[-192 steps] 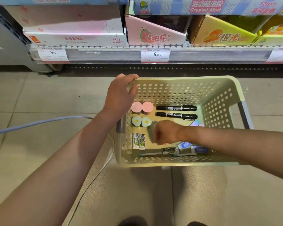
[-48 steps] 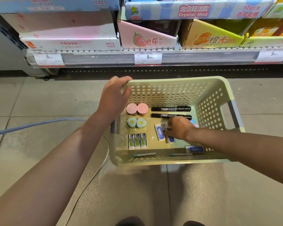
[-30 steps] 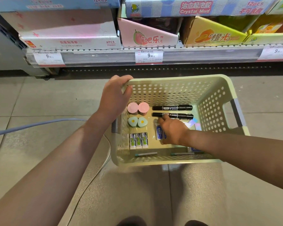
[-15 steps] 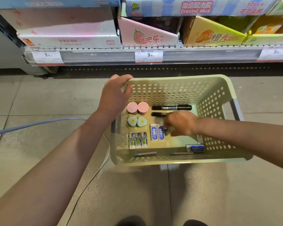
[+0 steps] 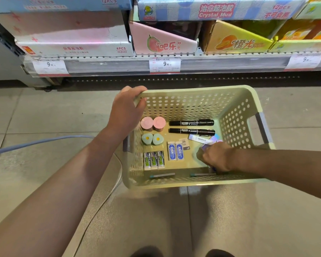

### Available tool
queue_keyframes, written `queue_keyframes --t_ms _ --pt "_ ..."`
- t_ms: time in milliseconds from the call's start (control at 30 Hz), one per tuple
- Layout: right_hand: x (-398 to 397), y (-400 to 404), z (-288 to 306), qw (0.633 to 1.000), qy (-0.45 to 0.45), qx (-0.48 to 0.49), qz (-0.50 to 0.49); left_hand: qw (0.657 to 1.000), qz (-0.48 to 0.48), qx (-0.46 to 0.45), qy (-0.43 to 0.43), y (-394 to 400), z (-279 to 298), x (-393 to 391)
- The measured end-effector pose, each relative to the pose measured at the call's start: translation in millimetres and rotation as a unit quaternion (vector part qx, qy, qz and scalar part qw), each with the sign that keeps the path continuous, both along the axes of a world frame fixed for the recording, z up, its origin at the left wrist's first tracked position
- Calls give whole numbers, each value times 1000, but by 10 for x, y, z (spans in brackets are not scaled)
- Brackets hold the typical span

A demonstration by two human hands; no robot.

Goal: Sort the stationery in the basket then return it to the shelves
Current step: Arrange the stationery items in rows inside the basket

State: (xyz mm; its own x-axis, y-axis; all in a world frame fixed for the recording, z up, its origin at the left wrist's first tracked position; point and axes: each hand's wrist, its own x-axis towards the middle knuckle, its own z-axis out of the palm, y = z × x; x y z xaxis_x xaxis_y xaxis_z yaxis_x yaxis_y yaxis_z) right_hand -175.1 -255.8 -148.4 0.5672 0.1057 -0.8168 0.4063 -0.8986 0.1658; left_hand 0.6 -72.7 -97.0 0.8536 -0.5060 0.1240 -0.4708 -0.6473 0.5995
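Observation:
A pale green perforated basket (image 5: 235,93) stands on the floor below the shelves. My left hand (image 5: 126,110) grips its far left rim. Inside lie two pink round items (image 5: 153,122), two teal egg-print items (image 5: 152,139), two black markers (image 5: 191,127), two blue-label erasers (image 5: 175,151), three green-label erasers (image 5: 154,160) and a white eraser (image 5: 199,139). My right hand (image 5: 216,156) is down in the near right corner, fingers curled on a small blue-and-purple item (image 5: 205,146), mostly hidden by the hand.
The shelf edge (image 5: 211,62) with price tags runs across the top, holding boxed goods such as a pink carton (image 5: 163,43) and an orange carton (image 5: 235,41). A grey cable (image 5: 37,143) crosses the tiled floor at left. My shoes show at the bottom edge.
The two blue-label erasers now lie side by side in the basket's middle. My right hand has moved from them to the near right corner. The left hand has stayed on the rim.

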Motion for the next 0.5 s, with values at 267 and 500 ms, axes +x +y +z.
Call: queue_keyframes --t_ms 267,500 --pt "97 8 65 995 -42 18 -83 1000 -4 3 -6 1 4 0" --pt "258 185 -87 874 -143 194 -422 1000 -1 -6 11 0 25 -11"
